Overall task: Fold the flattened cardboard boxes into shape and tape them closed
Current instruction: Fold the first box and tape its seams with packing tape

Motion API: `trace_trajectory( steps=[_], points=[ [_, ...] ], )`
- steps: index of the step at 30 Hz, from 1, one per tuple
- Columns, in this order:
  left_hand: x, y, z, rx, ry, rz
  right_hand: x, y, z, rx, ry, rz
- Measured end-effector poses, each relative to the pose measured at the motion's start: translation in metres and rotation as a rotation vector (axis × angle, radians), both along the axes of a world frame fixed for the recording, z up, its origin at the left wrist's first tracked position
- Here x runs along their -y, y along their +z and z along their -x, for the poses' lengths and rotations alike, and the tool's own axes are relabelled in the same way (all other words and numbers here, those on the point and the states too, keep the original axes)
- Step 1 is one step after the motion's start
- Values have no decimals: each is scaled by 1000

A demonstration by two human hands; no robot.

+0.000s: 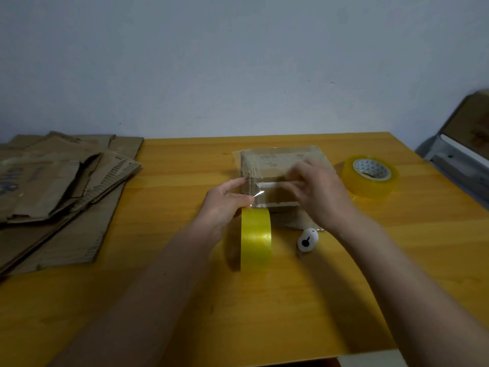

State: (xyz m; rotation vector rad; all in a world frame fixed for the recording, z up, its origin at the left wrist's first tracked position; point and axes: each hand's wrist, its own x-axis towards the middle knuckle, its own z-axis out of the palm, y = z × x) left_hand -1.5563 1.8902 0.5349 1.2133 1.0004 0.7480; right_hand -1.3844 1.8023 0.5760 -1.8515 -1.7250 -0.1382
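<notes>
Wall (238, 62): plain and pale, filling the upper half of the view behind everything.
Surface (264, 300): yellow wood-grain top that carries all the things; its far edge meets the wall.
Flat boxes (60, 192): a loose stack of unfolded brown cardboard at the far left of the surface, the sheets overlapping at slightly different angles and reaching past the left edge of the view.
Grey object (460, 154): at the far right edge, off the surface and only partly in view; what it is cannot be told.
Box (277, 162): small, folded into shape, standing at the middle of the surface just beyond both hands; clear tape already runs shiny across its top and near side.
Spare roll (370, 176): yellowish clear tape lying flat on the surface to the right of the box, apart from it.
Roll in use (256, 238): yellowish tape standing on edge in front of the box, its loose clear strip (258, 195) running up to the box's near face.
Right hand (317, 194): over the box's near right part, blurred; fingers bent onto the taped face, and whether the grip pinches anything cannot be told.
Left hand (225, 205): just left of the roll in use, its grip narrow, thumb and fingers pinching the strip.
White object (307, 240): small and rounded with a black mark, on the surface near the box's front right corner.
</notes>
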Motion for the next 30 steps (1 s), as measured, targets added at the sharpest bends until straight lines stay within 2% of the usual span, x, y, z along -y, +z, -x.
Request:
trace_trajectory(
  steps=[1, 3, 5, 6, 10, 13, 15, 18, 19, 22, 24, 27, 30],
  points=[
    [0, 0, 0, 10, -7, 9, -13, 6, 8, -21, 69, -30],
    [1, 0, 0, 34, -16, 33, -37, 8, 20, -23, 201, 127],
    [2, 0, 2, 57, -19, 68, -52, -1, 22, 103, 208, 318],
    [2, 0, 4, 67, -18, 89, -56, -6, 19, 147, 207, 348],
    [2, 0, 13, 96, -1, 139, -58, -10, 6, 109, 246, 296],
    [6, 0, 18, 88, 45, 97, -56, -6, 7, 83, 263, 308],
    [11, -1, 20, 110, 70, 53, -46, -1, 16, -34, 263, 172],
    [19, -3, 22, 135, 90, -42, -22, -3, 37, -190, 166, -197],
    [22, -3, 22, 145, 96, -78, -16, -5, 46, -263, 125, -203],
    [31, -2, 20, 169, 117, -175, -11, -15, 61, -446, 10, 74],
    [36, 0, 21, 158, 122, -227, -11, -17, 64, -552, -29, 179],
    [40, 2, 25, 147, 119, -261, -5, -13, 65, -814, 36, 163],
    [42, 4, 27, 136, 155, -263, 2, -11, 67, -815, 94, 136]
  ],
)
